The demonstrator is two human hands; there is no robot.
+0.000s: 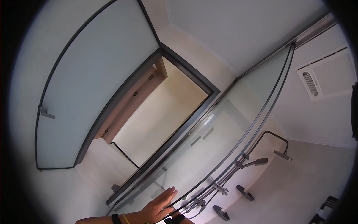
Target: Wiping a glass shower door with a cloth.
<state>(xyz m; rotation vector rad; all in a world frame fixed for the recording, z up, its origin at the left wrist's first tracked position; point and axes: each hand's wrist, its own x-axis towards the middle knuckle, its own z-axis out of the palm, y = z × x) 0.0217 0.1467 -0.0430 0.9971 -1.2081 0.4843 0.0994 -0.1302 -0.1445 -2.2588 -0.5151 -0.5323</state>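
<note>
At the bottom of the head view my left hand (160, 206), with a yellow bracelet and a black wristband, lies against the dark edge of a glass shower door (218, 156). Its fingers are stretched out and close together, with the thumb near the door's edge. My right hand (174, 212) is mostly hidden behind the left hand and the door edge; its wrist, with a black band, shows at the bottom. Whether it grips anything cannot be told. The door's two long dark edges curve up to a metal top rail (310, 30).
A frosted door (98, 75) with a lever handle (47, 112) stands open at left beside a dark doorframe (193, 67). Right of the glass are a shower head (283, 155), a hand shower (261, 161), wall brackets (245, 192) and a ceiling vent unit (327, 72).
</note>
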